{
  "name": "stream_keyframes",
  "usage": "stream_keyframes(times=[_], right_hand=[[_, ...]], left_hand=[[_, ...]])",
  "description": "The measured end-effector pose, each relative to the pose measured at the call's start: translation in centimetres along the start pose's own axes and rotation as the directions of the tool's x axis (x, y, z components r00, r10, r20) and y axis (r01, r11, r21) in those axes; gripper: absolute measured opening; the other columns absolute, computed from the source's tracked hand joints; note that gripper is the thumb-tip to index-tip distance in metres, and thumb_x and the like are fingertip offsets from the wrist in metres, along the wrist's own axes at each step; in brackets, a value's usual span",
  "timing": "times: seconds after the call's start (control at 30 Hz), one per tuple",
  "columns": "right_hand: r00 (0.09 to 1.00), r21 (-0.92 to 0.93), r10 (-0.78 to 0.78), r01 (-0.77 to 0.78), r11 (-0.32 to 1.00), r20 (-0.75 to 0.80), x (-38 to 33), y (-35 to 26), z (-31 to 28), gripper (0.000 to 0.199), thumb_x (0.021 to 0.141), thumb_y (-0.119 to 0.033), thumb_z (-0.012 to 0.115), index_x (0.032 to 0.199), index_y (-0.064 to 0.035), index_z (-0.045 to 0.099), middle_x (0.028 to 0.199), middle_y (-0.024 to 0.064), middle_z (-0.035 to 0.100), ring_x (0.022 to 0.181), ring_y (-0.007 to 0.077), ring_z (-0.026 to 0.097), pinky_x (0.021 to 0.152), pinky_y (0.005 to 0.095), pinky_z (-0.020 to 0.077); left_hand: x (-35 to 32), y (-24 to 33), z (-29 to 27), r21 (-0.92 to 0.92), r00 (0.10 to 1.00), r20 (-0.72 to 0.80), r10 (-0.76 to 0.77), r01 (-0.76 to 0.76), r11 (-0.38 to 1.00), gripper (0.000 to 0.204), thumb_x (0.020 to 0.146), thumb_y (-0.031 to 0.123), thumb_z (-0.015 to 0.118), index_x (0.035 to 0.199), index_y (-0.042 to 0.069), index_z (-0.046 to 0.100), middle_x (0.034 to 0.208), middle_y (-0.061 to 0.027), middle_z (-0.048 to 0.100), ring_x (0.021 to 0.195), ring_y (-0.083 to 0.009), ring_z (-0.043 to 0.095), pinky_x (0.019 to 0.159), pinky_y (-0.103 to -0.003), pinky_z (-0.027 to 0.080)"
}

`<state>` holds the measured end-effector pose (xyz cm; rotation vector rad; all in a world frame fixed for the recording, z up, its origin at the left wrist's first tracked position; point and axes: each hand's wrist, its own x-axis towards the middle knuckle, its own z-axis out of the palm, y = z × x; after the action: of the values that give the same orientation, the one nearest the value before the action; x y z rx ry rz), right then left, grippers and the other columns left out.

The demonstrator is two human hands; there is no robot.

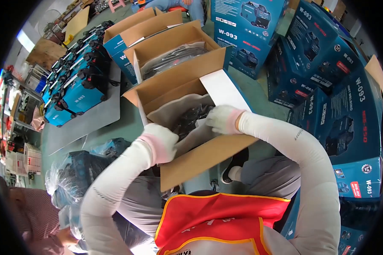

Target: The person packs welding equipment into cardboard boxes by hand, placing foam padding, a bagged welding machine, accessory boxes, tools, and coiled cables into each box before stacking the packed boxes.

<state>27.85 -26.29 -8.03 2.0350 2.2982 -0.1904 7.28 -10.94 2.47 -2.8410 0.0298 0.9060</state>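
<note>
L hand (161, 143) at near-L corner of the box (206, 160), fingers bent; grip can't be told. Box prob. stiff, heavy-ish; lift by walls, not flaps. Inside, grey liner (161, 113): prob. soft, light; pinch rim. Black bundle (189, 120) within: shiny, prob. slippery; cup underneath. R hand (222, 119) at liner's R side, fingers curled, grip unclear.

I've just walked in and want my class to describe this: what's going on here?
A white-gloved left hand is at the near left corner of an open cardboard box. The right hand, also gloved, is at its right side, by the grey lining around dark, shiny contents that I can't identify. The near flap is folded outward. Another open box stands just beyond. Blue machines are lined up at left; printed blue boxes are stacked at right.
</note>
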Motion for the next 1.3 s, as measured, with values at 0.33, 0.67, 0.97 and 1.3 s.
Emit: stream_keyframes(times=[0.33,0.67,0.97,1.3], right_hand=[[0.669,-0.492,0.739,-0.618,0.613,0.081,-4.4,5.5,-7.3,0.022,0.083,-0.027,0.068,0.098,-0.0134,0.073,0.103,0.0050,0.071,0.104,0.0228,0.064,0.083,0.0390,0.0507],[0.477,-0.042,0.770,-0.838,0.543,0.424,-8.4,5.2,-3.0,0.119,0.069,-0.067,0.070,0.153,-0.0025,0.016,0.151,0.0325,0.025,0.140,0.0474,0.027,0.115,0.0470,0.0278],[0.473,0.108,0.819,-0.879,0.464,0.325,-9.3,5.7,-0.5,0.120,0.070,-0.067,0.069,0.154,-0.0044,0.009,0.154,0.0328,0.018,0.143,0.0478,0.021,0.116,0.0477,0.0244],[0.428,0.167,0.691,-0.895,0.413,0.583,-9.9,4.4,-2.1,0.117,0.079,-0.071,0.057,0.153,0.0023,0.004,0.148,0.0331,0.032,0.139,0.0392,0.036,0.113,0.0385,0.0305]], left_hand=[[-4.4,-0.2,9.5,-0.180,0.791,-0.058,-0.609,0.592,0.786,0.090,0.083,0.060,0.061,0.149,0.007,0.031,0.144,-0.0187,0.037,0.137,-0.0379,0.031,0.111,-0.061,0.021],[-1.1,-1.3,11.7,-0.649,0.592,0.140,-0.794,0.661,0.378,0.108,0.071,0.044,0.073,0.154,0.013,0.010,0.159,-0.0231,0.008,0.146,-0.0459,0.004,0.114,-0.063,0.011],[4.0,-2.4,17.1,-0.950,0.562,0.190,-0.805,0.312,-0.006,0.100,0.069,0.015,0.069,0.150,0.009,0.011,0.150,-0.0251,0.021,0.136,-0.0491,0.027,0.113,-0.049,0.030],[9.8,-6.2,22.1,-0.901,0.742,0.205,-0.638,0.398,0.173,0.078,0.081,0.001,0.058,0.145,-0.002,0.015,0.147,-0.0272,0.031,0.137,-0.0368,0.035,0.115,-0.037,0.029]])
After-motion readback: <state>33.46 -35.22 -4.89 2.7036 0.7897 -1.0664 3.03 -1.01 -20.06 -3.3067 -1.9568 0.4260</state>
